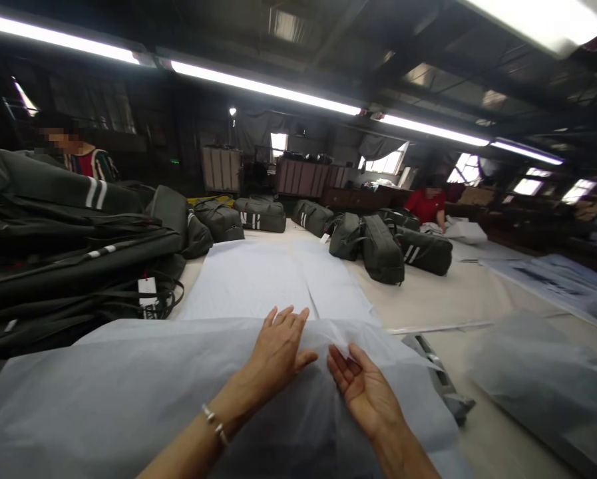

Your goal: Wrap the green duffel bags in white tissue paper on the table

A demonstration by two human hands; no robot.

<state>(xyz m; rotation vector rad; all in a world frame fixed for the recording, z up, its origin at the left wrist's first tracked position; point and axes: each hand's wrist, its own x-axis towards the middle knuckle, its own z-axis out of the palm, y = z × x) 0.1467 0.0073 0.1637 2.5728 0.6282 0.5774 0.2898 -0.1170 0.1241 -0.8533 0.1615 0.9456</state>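
Observation:
A thin, translucent whitish sheet (143, 379) spreads over the near part of the table, with a darker shape showing faintly through it. My left hand (278, 349) lies on the sheet, palm down, fingers stretched and thumb apart. Just right of it, my right hand (365, 392) is turned palm up with curled fingers. A fold of the sheet runs to its thumb and fingertips, which appear to pinch it. Beyond my hands, flat white sheets (258, 276) lie on the table. A grey slotted object (440, 379) is partly covered by the sheet's right edge.
Dark bags with white stripes pile up (78, 226) at left. Several more dark bags (383, 249) stand along the far table (428, 299). A dark item under translucent wrapping (548, 392) lies at right. One person (86, 159) is at far left, another in red (426, 205) at back right.

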